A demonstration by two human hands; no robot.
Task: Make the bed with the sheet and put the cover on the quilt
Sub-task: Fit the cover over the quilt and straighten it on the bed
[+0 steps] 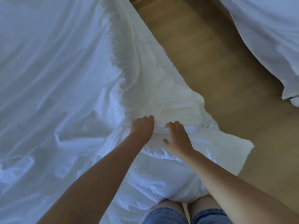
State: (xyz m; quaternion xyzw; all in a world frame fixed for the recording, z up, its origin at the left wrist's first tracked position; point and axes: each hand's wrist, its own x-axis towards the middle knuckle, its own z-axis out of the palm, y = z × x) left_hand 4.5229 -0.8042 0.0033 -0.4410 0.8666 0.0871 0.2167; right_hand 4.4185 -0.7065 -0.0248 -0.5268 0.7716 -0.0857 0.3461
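Observation:
A white sheet (pixel 53 88) lies spread and wrinkled over the bed, filling the left of the head view. Its right edge hangs bunched over the bed's side, with a loose corner (pixel 234 147) sticking out above the floor. My left hand (pixel 142 126) grips a gathered fold of this white fabric, fingers curled into it. Just to its right, my right hand (pixel 177 138) rests on the same bunched fabric with fingers bent over a fold. Whether the fabric under the hands is the sheet or the cover cannot be told.
A tan floor (pixel 202 65) runs as a strip between the bed and more white bedding (pixel 271 39) at the upper right. My knees in denim shorts (pixel 186 214) press against the bed's edge at the bottom.

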